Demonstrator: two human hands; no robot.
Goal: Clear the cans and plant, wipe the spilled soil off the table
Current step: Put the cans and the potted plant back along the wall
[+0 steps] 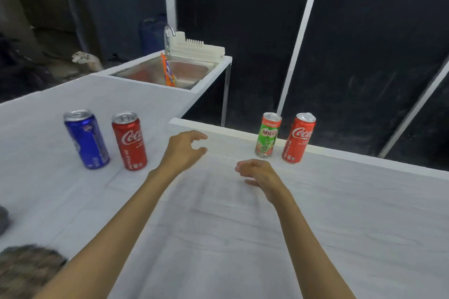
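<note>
Four upright cans: blue can (86,139), two red, green Milo.

- A steel sink (184,73) is set into the far end of the white counter.
- A curved metal tap (168,36) rises at the sink's back edge.
- A white dish rack (196,50) sits behind the basin, right of the tap.
- An orange packet (168,71) stands upright at the sink's near left side.
- Dark panels (352,43) with white framing fill the background.
</note>
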